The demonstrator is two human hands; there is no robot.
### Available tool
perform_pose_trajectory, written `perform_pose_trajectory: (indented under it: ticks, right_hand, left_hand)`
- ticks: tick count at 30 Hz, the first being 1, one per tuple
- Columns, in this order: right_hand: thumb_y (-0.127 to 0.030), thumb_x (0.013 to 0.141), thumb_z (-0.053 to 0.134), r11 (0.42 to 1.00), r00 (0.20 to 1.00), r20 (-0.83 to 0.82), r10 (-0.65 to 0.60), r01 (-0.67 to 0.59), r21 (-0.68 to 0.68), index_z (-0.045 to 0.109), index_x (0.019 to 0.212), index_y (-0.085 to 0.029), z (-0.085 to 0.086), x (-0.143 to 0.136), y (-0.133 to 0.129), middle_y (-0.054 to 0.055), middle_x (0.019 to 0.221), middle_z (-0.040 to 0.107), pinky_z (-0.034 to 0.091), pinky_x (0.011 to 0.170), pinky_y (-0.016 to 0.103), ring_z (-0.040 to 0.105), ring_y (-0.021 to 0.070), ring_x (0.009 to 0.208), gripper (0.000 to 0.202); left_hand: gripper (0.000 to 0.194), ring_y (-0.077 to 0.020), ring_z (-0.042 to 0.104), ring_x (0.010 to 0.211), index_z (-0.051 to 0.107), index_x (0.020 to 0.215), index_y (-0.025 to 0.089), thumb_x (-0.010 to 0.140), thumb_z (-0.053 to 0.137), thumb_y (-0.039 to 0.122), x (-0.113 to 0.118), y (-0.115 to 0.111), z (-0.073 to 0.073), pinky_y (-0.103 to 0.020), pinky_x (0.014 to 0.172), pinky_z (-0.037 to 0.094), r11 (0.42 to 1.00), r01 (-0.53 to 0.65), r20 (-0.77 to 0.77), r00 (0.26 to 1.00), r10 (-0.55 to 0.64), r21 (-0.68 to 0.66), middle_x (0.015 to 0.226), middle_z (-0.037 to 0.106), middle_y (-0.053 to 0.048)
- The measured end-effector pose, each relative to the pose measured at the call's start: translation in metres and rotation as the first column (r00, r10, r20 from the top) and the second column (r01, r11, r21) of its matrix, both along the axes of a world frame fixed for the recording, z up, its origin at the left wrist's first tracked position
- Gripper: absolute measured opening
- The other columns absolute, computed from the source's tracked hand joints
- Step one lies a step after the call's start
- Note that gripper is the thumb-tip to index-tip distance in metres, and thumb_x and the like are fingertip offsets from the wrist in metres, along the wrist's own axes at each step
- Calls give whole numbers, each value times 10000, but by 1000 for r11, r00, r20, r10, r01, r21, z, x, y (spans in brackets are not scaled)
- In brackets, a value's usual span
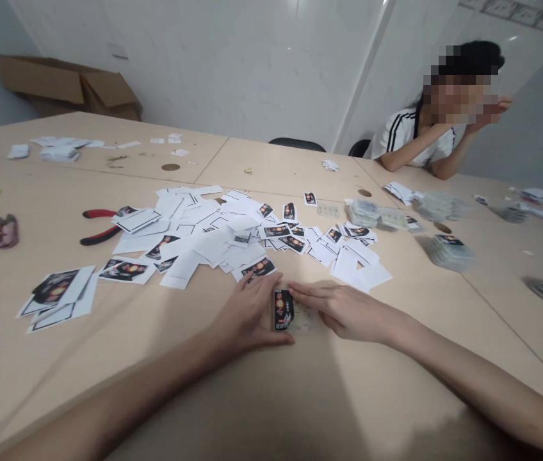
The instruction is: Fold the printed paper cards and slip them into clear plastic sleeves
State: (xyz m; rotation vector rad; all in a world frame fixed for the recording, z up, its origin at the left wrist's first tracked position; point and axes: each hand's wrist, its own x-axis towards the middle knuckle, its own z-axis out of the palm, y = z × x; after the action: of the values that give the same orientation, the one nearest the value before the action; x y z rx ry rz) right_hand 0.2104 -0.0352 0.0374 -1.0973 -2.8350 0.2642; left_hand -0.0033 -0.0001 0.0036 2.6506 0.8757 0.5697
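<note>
In front of me a small clear plastic case (304, 319) lies on the table, with a black printed card (282, 307) covering its left part. My left hand (252, 314) curves around the left side of the case, thumb at the near edge and fingertips at the far edge. The fingers of my right hand (339, 310) are pressed together on the case's upper right, touching it beside the card. Just beyond my hands spreads a loose pile of white and printed cards (214, 234). Part of the case is covered by my fingers.
Red-handled pliers (101, 225) lie left of the card pile. Stacked clear cases (449, 253) stand at the right. A person (410, 137) sits at the far right with elbows on the table (156, 371). A cardboard box (50, 83) is behind the far left edge.
</note>
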Motion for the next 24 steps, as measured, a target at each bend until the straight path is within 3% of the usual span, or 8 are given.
perform_pose_trajectory:
  ticks: [3, 7, 11, 14, 18, 21, 24]
  right_hand:
    - [-45, 760, 375, 998, 1000, 25, -3, 1, 65, 313, 1275, -137, -4, -4, 1, 44, 1335, 314, 408, 905, 343, 455, 196, 1090, 527]
    - [-82, 801, 356, 995, 999, 34, 21, -24, 102, 341, 1258, -130, -8, -6, 2, 46, 1321, 342, 433, 861, 341, 503, 196, 1019, 460]
    - [-80, 796, 375, 996, 999, 42, 35, -38, 79, 307, 1275, -134, -7, -4, 2, 46, 1319, 346, 424, 871, 320, 467, 192, 1071, 487]
    - [-74, 801, 367, 994, 998, 61, 17, -23, 104, 310, 1273, -139, -5, -5, 1, 62, 1325, 332, 447, 826, 343, 493, 199, 1036, 480]
    - [-51, 801, 338, 988, 995, 86, 54, -66, 137, 341, 1253, -108, -6, -8, -2, 124, 1287, 380, 460, 769, 381, 518, 215, 1003, 456]
    - [-50, 773, 365, 988, 990, 85, 117, -124, 94, 350, 1245, -85, -6, -8, -6, 139, 1275, 391, 463, 765, 380, 512, 226, 1021, 474]
    - [-62, 744, 382, 994, 992, 71, 103, -106, 39, 317, 1263, -69, -4, -7, -10, 147, 1288, 366, 461, 786, 368, 501, 228, 1041, 523]
  left_hand:
    - [840, -282, 410, 1115, 266, 1214, 155, 565, 599, 571, -1, 1, -3, -472, 977, 168, 999, -18, -13, 1000, 17, -39, 1193, 465, -136]
    - [759, -273, 380, 1151, 335, 1182, 193, 566, 611, 539, -4, 2, 1, -468, 989, 138, 997, 50, -41, 998, -52, -64, 1189, 484, -104]
    - [811, -240, 319, 1202, 206, 1268, 188, 614, 604, 456, -7, 5, 4, -429, 1014, 122, 985, 126, -33, 991, -130, -117, 1283, 391, -110]
    - [841, -237, 331, 1197, 138, 1289, 182, 631, 599, 430, -7, 6, 4, -442, 1027, 66, 983, 112, -8, 993, -115, -147, 1295, 374, -120]
    - [880, -248, 376, 1166, 126, 1288, 179, 607, 614, 449, -5, 6, 5, -484, 1016, -20, 983, 80, 1, 997, -81, -163, 1237, 447, -117]
    - [910, -238, 409, 1141, 104, 1283, 188, 591, 621, 473, -5, 6, 5, -495, 1005, -51, 980, 79, 16, 997, -77, -181, 1160, 519, -90]
    - [911, -229, 408, 1143, 102, 1276, 198, 586, 624, 481, -5, 6, 5, -489, 1000, -72, 979, 77, 25, 997, -73, -187, 1143, 533, -77]
